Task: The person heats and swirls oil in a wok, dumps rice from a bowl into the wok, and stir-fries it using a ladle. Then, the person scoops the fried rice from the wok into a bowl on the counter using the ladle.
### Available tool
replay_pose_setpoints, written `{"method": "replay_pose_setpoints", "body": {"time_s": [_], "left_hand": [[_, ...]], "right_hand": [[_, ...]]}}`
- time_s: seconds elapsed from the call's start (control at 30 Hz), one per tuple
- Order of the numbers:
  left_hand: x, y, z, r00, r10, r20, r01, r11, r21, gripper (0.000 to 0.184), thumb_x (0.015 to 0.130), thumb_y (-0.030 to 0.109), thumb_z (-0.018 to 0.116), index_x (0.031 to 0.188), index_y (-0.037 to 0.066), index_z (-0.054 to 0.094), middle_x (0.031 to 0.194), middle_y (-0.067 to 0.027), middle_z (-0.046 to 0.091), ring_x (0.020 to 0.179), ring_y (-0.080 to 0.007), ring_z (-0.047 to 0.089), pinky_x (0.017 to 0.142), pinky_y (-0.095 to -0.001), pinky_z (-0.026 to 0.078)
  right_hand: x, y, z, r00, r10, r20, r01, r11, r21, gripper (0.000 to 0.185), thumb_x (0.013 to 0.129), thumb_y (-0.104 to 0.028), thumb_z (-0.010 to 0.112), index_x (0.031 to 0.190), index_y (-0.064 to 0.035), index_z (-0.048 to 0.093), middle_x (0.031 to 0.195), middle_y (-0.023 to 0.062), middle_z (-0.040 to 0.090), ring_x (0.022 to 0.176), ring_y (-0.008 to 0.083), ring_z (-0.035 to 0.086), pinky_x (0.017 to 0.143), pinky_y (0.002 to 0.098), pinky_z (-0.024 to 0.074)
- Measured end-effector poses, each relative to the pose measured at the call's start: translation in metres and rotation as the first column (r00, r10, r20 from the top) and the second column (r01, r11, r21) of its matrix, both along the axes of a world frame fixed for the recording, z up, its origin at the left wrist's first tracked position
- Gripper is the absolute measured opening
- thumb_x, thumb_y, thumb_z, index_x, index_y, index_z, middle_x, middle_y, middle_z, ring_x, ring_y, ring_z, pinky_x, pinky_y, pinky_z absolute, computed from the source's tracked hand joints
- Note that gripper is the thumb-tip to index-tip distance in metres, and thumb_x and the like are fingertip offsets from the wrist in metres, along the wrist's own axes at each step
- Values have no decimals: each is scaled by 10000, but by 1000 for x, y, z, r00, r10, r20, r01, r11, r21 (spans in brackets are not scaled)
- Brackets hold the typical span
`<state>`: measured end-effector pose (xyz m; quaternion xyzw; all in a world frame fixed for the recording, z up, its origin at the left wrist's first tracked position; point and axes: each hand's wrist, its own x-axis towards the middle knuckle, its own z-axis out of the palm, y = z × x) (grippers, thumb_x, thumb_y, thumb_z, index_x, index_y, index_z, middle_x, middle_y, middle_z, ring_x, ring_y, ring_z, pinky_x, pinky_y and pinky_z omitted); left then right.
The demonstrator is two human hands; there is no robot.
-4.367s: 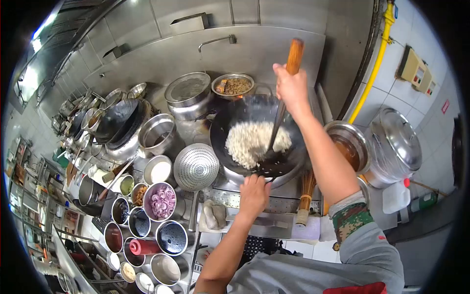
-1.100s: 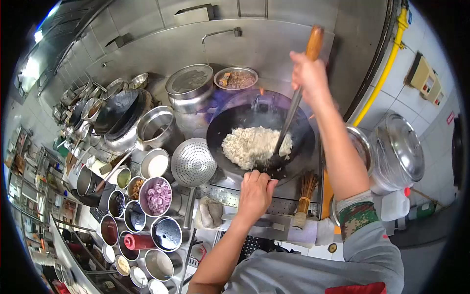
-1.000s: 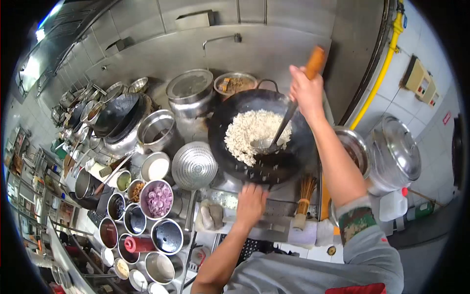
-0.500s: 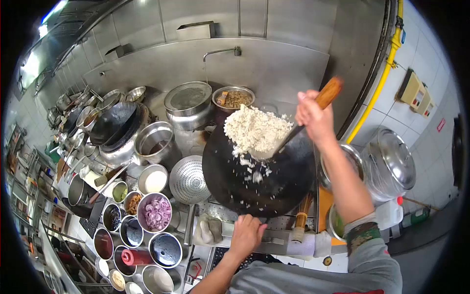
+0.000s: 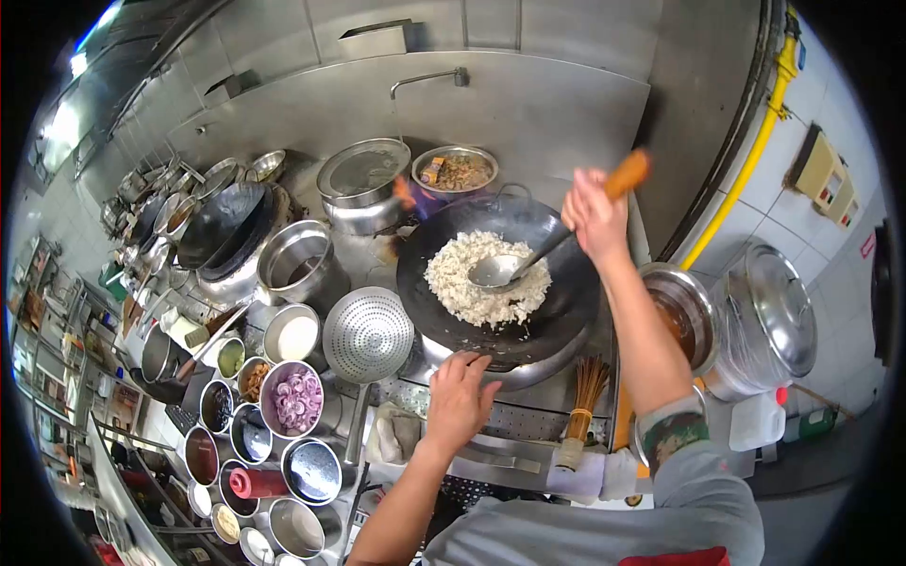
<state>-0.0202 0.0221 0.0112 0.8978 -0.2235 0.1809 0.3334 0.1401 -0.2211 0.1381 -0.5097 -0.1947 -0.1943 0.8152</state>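
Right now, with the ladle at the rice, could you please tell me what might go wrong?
The left grip is close to the wok's near rim, so it might get burned. The orange flame beyond the wok's far left side could overheat the nearby steel bowl. If the wok is jerked, loose rice might spill over its rim.

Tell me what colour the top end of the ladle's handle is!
The ladle's handle end is orange-brown. It shows in the head view.

We wear a grey shirt (image 5: 585, 533); its right sleeve (image 5: 703, 486) has a green-and-brown camouflage band (image 5: 674, 440), and red cloth (image 5: 684, 557) shows below.
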Motion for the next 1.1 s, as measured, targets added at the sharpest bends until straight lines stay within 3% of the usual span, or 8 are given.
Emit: {"method": "replay_pose_setpoints", "body": {"time_s": [0.1,0.2,0.4,0.53,0.73,0.87,0.93,1.1], "left_hand": [[-3,7,22,1000,-10,-27,11,1000,15,451,817,210,756,1217,70,601,1207,-106,588,1136,-325,528,925,-443,403],[-2,0,37,998,-49,-34,50,998,43,432,825,238,755,1190,58,611,1185,-106,595,1116,-329,536,892,-427,417],[1,-8,0,990,-125,-59,130,989,78,221,853,214,715,933,28,626,908,-153,595,887,-369,537,763,-457,420],[-26,-29,52,999,-51,-12,50,998,-45,147,863,153,691,880,33,609,844,-159,560,801,-367,516,727,-453,411],[-57,0,-45,996,-74,-44,80,984,156,153,880,221,649,927,82,605,917,-130,550,913,-339,534,730,-469,425],[-79,10,37,987,-146,-72,150,987,57,163,861,205,679,907,71,598,902,-134,541,888,-351,524,714,-476,422],[-37,-2,58,986,-169,2,168,978,-125,173,824,160,715,867,49,589,878,-158,540,832,-370,507,704,-493,403],[-37,-2,-47,998,-65,10,64,997,32,166,857,188,676,898,49,596,912,-151,543,884,-363,521,739,-494,419]], "right_hand": [[5,-7,39,995,-57,87,52,997,60,391,934,-178,646,664,-147,364,496,-39,315,374,92,315,385,278,283],[34,15,-17,993,-79,-83,90,987,133,370,930,-189,652,688,-148,374,505,-42,321,377,91,318,384,277,279],[37,-2,94,948,-85,-307,99,995,32,356,907,-184,649,673,-174,382,516,-79,332,390,67,307,378,274,274],[-3,17,96,916,-145,-373,109,987,-116,284,916,-189,653,744,-146,431,524,-68,352,377,68,324,364,273,288],[-42,39,77,928,-363,-80,356,930,-95,280,895,-197,671,695,-115,493,512,-48,399,363,75,373,346,288,324],[-45,19,82,980,-180,-89,177,983,-41,268,893,-201,696,754,-138,476,519,-74,354,379,67,328,361,270,291],[-49,50,91,926,-328,-188,317,944,-85,266,894,-197,692,750,-133,477,530,-70,371,388,68,343,367,274,309],[-28,69,48,884,-468,-4,446,845,-294,376,905,-202,670,627,-133,427,513,-39,414,406,80,418,375,268,353]]}}
